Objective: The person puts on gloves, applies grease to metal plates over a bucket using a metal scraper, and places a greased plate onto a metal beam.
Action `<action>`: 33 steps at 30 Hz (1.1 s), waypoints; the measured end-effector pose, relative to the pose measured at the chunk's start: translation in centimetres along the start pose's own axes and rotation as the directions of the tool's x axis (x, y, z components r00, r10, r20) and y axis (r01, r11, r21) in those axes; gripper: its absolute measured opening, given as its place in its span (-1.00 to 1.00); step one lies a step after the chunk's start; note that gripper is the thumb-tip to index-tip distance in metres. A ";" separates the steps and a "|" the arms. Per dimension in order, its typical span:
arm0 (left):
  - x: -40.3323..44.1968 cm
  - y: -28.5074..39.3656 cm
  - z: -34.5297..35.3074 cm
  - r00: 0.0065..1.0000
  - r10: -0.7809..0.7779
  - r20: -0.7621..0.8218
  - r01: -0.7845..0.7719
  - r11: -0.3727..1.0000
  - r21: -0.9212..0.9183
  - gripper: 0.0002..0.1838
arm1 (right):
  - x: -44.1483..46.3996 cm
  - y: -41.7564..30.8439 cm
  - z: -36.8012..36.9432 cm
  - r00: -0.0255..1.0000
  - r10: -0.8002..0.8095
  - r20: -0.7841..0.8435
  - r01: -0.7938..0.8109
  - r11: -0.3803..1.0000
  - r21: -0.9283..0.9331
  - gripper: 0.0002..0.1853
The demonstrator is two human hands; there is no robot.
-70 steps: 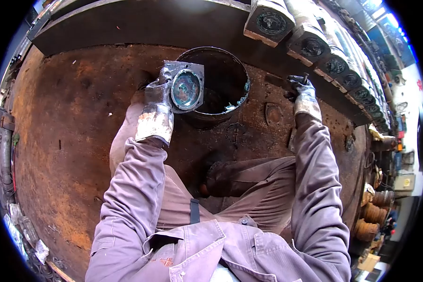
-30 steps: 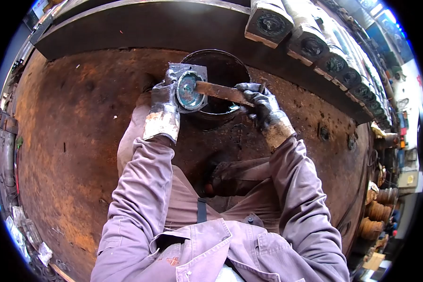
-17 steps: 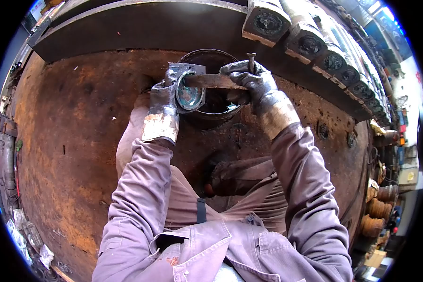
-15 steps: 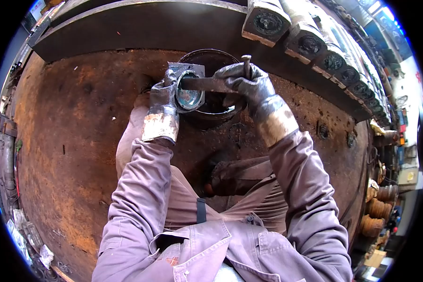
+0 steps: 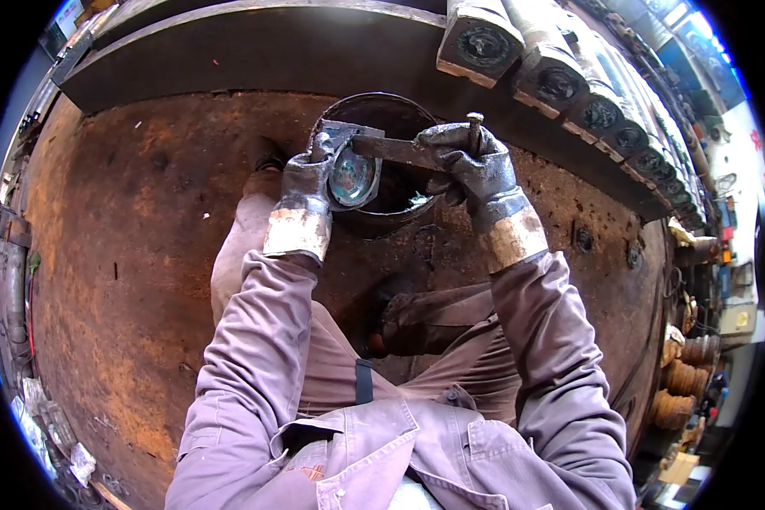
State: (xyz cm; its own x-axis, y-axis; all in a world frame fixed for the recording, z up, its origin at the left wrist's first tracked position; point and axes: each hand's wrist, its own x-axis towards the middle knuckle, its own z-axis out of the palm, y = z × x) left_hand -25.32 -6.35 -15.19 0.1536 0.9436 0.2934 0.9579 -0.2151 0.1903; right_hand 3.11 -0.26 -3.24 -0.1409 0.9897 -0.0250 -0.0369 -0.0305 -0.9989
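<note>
Hands [image 5: 478, 168], stretched forward, grip plate [image 5: 354, 176] and flat bar [image 5: 395, 151]

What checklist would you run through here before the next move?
1. Left hand gripping the square metal plate: ok.
2. Right hand gripping the flat metal strip: ok.
3. Strip's end touching the plate: cannot tell; they overlap in view.
4. Round recess facing the camera: ok.
5. Bucket rim free of residue: not ok; pale residue shows.
6. Both hands gloved: ok.
</note>
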 end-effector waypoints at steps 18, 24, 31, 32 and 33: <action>-0.5 -1.3 2.3 0.999 -0.007 -0.048 0.008 1.000 0.016 -0.73 | 0.8 -0.2 -0.4 0.988 0.111 -0.107 -0.113 0.993 -0.016 -0.79; 0.3 -0.7 1.0 0.983 -0.076 0.165 0.079 0.997 -0.017 -0.68 | 1.8 1.5 -1.3 0.991 0.087 -0.101 -0.080 0.994 0.070 -0.76; 0.2 -0.6 0.9 0.947 -0.139 0.289 0.141 0.990 0.017 -0.68 | 1.6 2.0 -1.5 1.000 0.013 0.003 -0.013 0.995 0.101 -0.76; 0.1 -0.7 1.0 0.952 -0.132 0.277 0.136 0.991 0.006 -0.69 | 1.5 2.3 -1.7 1.000 0.014 0.002 -0.014 0.995 0.101 -0.76; 0.0 -0.8 1.0 0.956 -0.125 0.265 0.131 0.991 -0.003 -0.70 | 1.0 1.9 -1.1 1.000 -0.004 0.011 0.003 0.998 0.069 -0.73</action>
State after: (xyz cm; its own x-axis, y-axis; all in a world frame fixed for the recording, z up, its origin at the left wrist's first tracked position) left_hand -25.82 -5.92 -16.32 0.0910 0.9958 0.0084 0.9689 -0.0904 0.2303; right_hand 3.94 0.82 -5.22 -0.1521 0.9881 -0.0210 -0.1053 -0.0374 -0.9937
